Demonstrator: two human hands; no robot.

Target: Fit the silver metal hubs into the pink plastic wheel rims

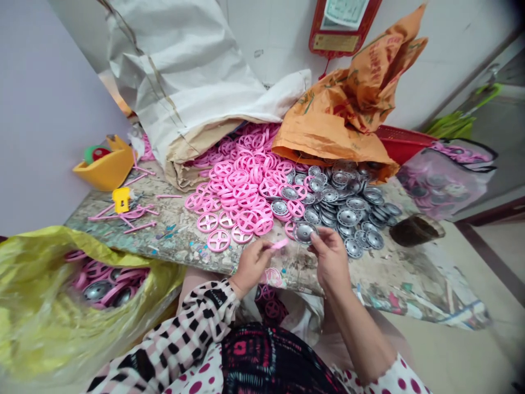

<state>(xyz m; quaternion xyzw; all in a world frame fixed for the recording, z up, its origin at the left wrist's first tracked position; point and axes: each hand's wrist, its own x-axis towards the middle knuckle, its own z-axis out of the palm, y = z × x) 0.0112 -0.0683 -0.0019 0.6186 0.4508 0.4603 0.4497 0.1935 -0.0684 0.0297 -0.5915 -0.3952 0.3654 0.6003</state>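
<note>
Near the front edge of the worktable, my left hand [252,265] pinches a small pink plastic piece [280,244]; it looks like a ring seen edge-on. To its right, my right hand [331,257] grips a round silver hubcap-like disc [304,232] between thumb and fingers. The two pieces are apart. Just beyond my left hand spreads a pile of pink spoked rings [241,186]. Beyond my right hand lies a heap of silver discs [348,217]. A few silver discs rest among the pink rings where the piles meet.
A white sack [192,65] and an orange sack [340,120] stand behind the piles. At left are a yellow holder [104,169] and pink sticks [137,213]. A yellow bag [36,290] holds assembled wheels. A dark cup [416,230] lies at right, near a clear bag [447,186].
</note>
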